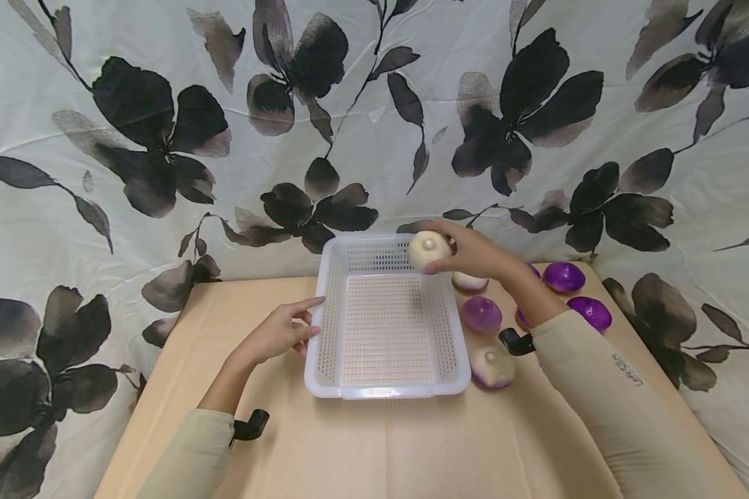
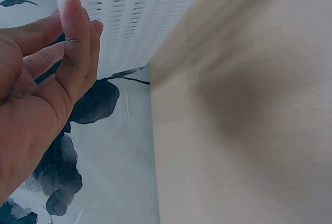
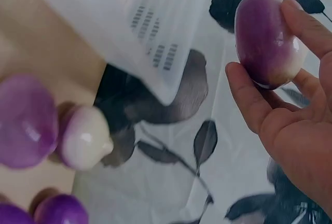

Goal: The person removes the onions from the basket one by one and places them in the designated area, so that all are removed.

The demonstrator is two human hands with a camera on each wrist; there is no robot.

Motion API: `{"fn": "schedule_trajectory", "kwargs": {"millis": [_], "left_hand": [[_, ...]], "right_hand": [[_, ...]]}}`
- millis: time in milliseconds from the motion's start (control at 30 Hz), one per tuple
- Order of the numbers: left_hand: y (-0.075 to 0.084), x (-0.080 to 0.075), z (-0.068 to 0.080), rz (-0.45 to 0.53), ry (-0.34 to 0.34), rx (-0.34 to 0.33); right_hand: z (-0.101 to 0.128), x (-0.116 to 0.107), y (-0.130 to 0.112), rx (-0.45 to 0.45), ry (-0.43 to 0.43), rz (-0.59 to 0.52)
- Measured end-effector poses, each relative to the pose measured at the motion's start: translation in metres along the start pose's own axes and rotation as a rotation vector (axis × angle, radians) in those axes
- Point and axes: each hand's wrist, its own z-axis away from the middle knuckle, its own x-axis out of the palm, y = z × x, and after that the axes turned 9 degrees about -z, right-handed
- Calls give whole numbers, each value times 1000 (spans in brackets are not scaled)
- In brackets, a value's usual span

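The left hand (image 1: pixel 279 333) is laid against the left wall of the white slotted basket (image 1: pixel 324 315), its fingers nearly straight and nothing gripped; in the left wrist view the fingertips (image 2: pixel 78 14) are seen just beside the basket's slotted side. The basket is set on the tan table (image 1: pixel 374 450) with its long axis running away from the person. Over the basket's far right corner, a purple-and-white turnip (image 1: pixel 428 249) is held in the right hand (image 1: pixel 474 253), pinched between thumb and curled fingers, its pale end turned toward the head camera. Five more turnips (image 1: pixel 482 313) are spread on the table to the right of the basket.
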Motion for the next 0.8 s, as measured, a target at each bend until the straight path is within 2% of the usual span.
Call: {"fn": "schedule_trajectory", "kwargs": {"millis": [100, 167, 333, 567, 800], "left_hand": [[0, 0, 0, -5, 1, -1], [0, 0, 0, -7, 3, 0], [-2, 1, 0, -8, 5, 2], [0, 1, 0, -8, 6, -1], [1, 0, 1, 10, 2, -1]], "right_hand": [[19, -7, 10, 69, 17, -54], [31, -12, 16, 84, 27, -71], [63, -23, 32, 60, 49, -29], [109, -31, 69, 97, 88, -33], [141, -33, 104, 81, 75, 15]]}}
